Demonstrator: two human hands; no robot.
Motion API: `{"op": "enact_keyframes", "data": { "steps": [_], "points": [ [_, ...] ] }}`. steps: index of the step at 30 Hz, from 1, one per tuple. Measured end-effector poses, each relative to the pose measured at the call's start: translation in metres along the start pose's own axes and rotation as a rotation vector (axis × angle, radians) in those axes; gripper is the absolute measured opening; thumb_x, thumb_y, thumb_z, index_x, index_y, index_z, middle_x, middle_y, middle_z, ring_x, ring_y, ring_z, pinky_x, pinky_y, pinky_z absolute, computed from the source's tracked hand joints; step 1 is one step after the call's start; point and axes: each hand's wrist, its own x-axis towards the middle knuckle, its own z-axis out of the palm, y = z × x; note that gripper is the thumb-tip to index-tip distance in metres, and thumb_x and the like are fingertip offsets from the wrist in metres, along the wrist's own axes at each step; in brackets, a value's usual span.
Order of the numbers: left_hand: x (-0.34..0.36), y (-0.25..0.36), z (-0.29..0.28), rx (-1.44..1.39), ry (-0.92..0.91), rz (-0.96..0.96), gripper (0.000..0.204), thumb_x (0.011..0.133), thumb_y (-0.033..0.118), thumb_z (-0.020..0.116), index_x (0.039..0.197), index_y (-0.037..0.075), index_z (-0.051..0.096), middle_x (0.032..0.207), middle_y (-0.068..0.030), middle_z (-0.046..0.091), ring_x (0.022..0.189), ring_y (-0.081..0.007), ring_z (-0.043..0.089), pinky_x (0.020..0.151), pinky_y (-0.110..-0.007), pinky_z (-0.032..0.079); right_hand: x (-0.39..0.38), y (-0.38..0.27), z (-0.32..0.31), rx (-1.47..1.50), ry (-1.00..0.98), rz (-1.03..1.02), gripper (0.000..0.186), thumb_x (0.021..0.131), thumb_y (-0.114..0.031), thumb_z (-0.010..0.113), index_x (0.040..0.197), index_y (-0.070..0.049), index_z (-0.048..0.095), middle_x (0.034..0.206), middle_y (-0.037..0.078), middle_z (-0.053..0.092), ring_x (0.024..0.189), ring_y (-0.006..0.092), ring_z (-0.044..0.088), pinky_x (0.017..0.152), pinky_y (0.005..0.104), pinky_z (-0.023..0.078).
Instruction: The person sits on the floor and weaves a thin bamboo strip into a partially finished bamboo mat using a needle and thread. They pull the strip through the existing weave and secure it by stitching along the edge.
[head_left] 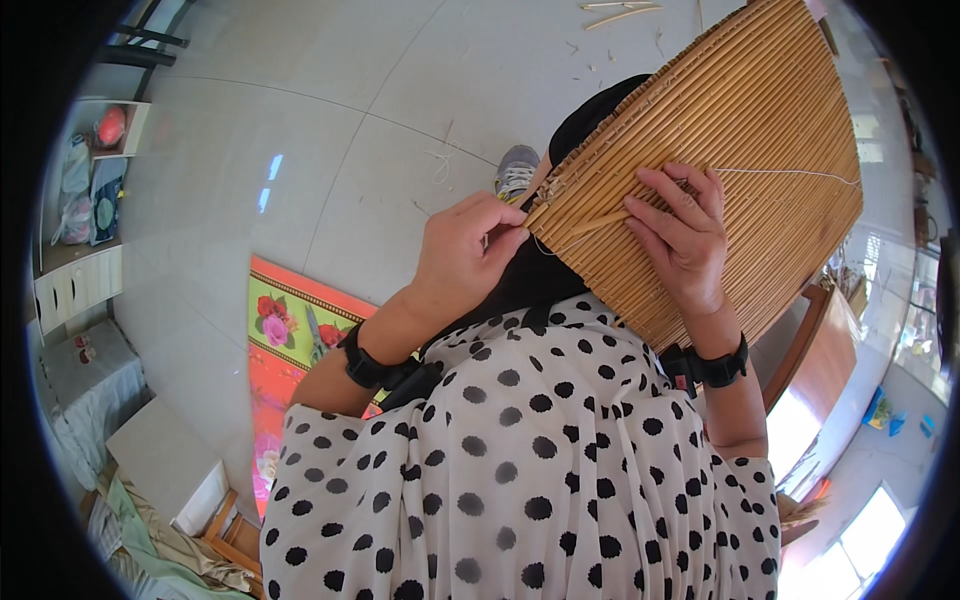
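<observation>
A mat of straw-coloured reed stalks (770, 90), laid side by side and bound together, rests tilted across my lap. My left hand (465, 245) is at its left corner, thumb and forefinger pinched together; what lies between the tips is too small to make out. A thin thread loops beside those fingertips. My right hand (685, 235) lies on the mat with curled fingers, thumb and forefinger closed at the end of a loose pale stalk (598, 223). White thread (790, 173) runs from beside the right fingers across the mat to its right edge.
Cut stalks (620, 14) and small scraps lie on the tiled floor ahead. Scissors (316, 330) rest on a flowered mat (272, 350) at my left. A shelf unit (80, 280) stands far left; a brown wooden piece of furniture (815, 350) is at the right.
</observation>
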Motion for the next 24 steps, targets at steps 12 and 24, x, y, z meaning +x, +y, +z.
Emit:
{"op": "enact_keyframes", "data": {
  "steps": [12,24],
  "points": [
    [0.014,-0.019,-0.003,-0.151,-0.031,0.072,0.015,0.08,-0.001,0.079,0.093,0.001,0.071,0.08,-0.0063,0.064,0.063,-0.0135,0.058,0.057,-0.026,0.047,0.0,0.001,0.006,-0.02,0.034,0.017,0.027,0.073,-0.012,0.084,0.1,-0.014,0.08,0.121,-0.001,0.072,0.119,0.0258,0.058,0.112,0.051,0.033],
    [-0.012,-0.013,-0.026,-0.422,-0.269,-0.468,0.019,0.097,0.008,0.063,0.111,-0.004,0.068,0.084,-0.0049,0.066,0.067,-0.0074,0.059,0.061,-0.02,0.047,0.0,0.001,0.003,-0.017,0.049,0.029,0.025,0.074,-0.012,0.084,0.098,-0.014,0.08,0.119,-0.001,0.073,0.118,0.0256,0.059,0.112,0.0497,0.034]
  ]
}}
